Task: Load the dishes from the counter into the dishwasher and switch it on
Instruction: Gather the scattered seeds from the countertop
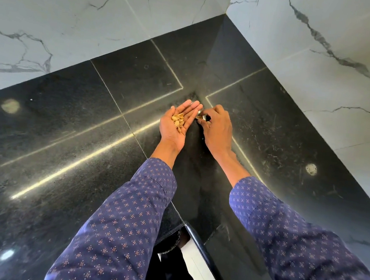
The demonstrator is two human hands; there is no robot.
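My left hand (177, 122) lies palm up over the black stone counter (91, 119), fingers straight, with several tan nut shells (178, 121) resting in the palm. Just to its right, my right hand (214, 127) is palm down with its fingers curled, pinching a shell (199, 117) at the fingertips beside the left palm. Something small and shiny shows under those fingertips; I cannot tell what it is. No dishes and no dishwasher door are plainly in view.
The counter runs into a corner between two white marble-veined walls (56, 14). A glossy black and chrome edge (193, 253) shows below the counter front between my arms. Both forearms wear dark blue patterned sleeves.
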